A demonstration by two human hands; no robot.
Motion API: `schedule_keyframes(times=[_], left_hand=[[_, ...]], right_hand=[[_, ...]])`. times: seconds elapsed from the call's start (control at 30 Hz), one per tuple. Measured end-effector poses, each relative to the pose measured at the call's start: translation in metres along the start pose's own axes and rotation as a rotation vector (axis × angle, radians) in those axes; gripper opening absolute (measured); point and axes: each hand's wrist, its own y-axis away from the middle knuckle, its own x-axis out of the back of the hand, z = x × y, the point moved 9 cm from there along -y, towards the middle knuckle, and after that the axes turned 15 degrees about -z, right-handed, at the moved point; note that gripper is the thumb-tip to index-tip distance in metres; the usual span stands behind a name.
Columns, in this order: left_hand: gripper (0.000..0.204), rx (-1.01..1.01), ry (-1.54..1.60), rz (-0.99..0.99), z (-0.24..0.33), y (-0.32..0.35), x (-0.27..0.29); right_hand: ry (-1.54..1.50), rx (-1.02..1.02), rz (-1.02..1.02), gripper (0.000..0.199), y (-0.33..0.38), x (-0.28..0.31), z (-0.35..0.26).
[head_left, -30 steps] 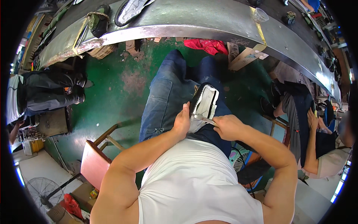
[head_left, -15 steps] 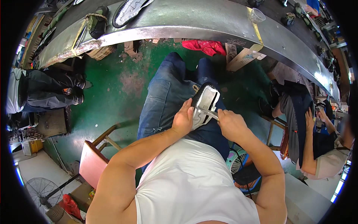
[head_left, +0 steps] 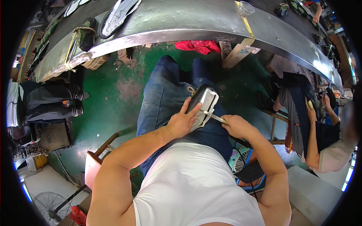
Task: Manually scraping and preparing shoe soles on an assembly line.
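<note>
A half-made shoe rests over my thighs, turned so its pale underside faces up, with a dark upper around the edge. My left hand grips its near left side, fingers spread over the upper and the sole's edge. My right hand is closed round the end of a slim metal tool. The tool's far end touches or lies just over the pale sole, close to my left fingertips. Whether it is a knife or pincers I cannot tell.
Ahead runs a metal-topped bench, bearing another upturned shoe, a dark green shoe and a clear cup. A wooden chair stands at left, a green fan by my right hip. A seated co-worker is at right.
My left fingers have spread farther over the sole. My right hand has shifted slightly down and right with the tool, and the shoe has moved a little left and turned.
</note>
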Motion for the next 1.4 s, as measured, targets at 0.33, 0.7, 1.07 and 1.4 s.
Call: schedule_keyframes(times=[0.33, 0.7, 1.07, 1.4], left_hand=[[0.064, 0.139, -0.202, -0.365, 0.029, -0.005, 0.023], [0.081, 0.215, 0.530, -0.009, -0.021, 0.026, -0.011], [0.071, -0.130, 0.319, 0.249, 0.057, 0.040, 0.152], [0.051, 0.014, 0.768, -0.036, -0.032, -0.060, 0.028]], right_hand=[[-0.076, -0.160, 0.089, 0.034, -0.032, 0.011, -0.003], [-0.102, -0.102, -0.064, 0.039, -0.014, -0.027, -0.036], [-0.895, -0.057, 0.238, 0.024, 0.033, -0.050, 0.018], [-0.645, -0.136, 0.032, 0.029, 0.040, -0.039, 0.004]])
